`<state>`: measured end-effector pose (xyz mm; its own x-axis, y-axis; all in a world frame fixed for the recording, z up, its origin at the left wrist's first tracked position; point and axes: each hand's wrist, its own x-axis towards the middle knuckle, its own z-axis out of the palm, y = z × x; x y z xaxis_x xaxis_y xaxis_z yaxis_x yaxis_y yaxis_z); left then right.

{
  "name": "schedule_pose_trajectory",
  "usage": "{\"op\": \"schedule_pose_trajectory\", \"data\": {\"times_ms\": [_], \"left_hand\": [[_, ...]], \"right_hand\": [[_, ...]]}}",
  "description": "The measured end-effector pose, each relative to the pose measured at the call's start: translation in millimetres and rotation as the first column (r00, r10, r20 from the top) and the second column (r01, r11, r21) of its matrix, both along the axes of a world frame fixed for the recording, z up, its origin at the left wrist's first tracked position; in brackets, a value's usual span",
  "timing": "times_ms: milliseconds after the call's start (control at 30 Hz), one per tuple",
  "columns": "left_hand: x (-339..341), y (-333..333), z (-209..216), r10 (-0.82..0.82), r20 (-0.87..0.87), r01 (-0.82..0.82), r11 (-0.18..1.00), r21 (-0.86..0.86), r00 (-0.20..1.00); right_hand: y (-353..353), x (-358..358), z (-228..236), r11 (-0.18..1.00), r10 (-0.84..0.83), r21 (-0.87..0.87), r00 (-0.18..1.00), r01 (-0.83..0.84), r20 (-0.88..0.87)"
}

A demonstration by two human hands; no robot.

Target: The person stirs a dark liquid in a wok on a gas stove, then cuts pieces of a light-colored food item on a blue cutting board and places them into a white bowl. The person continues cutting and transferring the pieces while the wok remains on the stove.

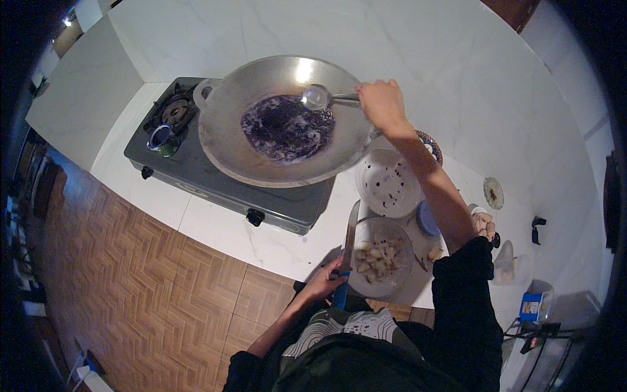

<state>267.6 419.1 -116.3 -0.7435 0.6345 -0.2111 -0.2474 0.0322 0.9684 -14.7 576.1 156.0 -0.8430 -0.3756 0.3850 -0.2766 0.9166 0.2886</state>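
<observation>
My right hand [382, 104] is closed round the handle of a metal ladle [316, 97], held over the right side of a large wok [222, 134]. The ladle's round bowl is at the upper right edge of a dark purple, foamy liquid [284, 129] in the wok's bottom. Low in the view, my left hand [324, 282] is closed at the blue handle of a knife [352, 230], its blade pointing away from me. Right beside the blade stands a clear bowl [410, 268] with pale chopped pieces [379, 259].
The wok sits on a two-burner gas stove [235, 202]; a small green cup [163, 140] stands by the left burner. A pale bowl with dark bits [388, 183] is right of the wok. Beyond my right forearm are a small dish [494, 193] and a blue-labelled tub [532, 306].
</observation>
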Motion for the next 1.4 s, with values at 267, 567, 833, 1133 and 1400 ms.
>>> {"op": "schedule_pose_trajectory", "data": {"times_ms": [267, 567, 833, 1133, 1400], "left_hand": [[-2, 0, 0, -0.016, -0.025, 0.015, 0.999, -0.048, 1.000], [-3, 0, 0, -0.019, 0.044, 0.020, 0.999, -0.027, 0.999], [-6, -1, 20, -0.023, -0.012, 0.022, 0.999, -0.050, 1.000], [3, 6, 4, 0.002, -0.094, -0.005, 1.000, -0.026, 0.996], [2, 29, 49, 0.192, -0.052, -0.195, 0.980, -0.049, 0.980]], "right_hand": [[6, 14, -8, 0.986, -0.140, -0.044, 0.948, 0.159, 0.287], [-13, 29, -60, 0.853, 0.394, -0.345, 0.917, -0.392, -0.066], [-51, 50, -23, 0.902, 0.359, -0.243, 0.933, -0.355, -0.031], [3, 56, 16, 0.934, 0.267, -0.219, 0.959, -0.283, -0.099], [159, 116, 1, 0.302, 0.217, -0.948, 0.961, 0.103, 0.173]]}}
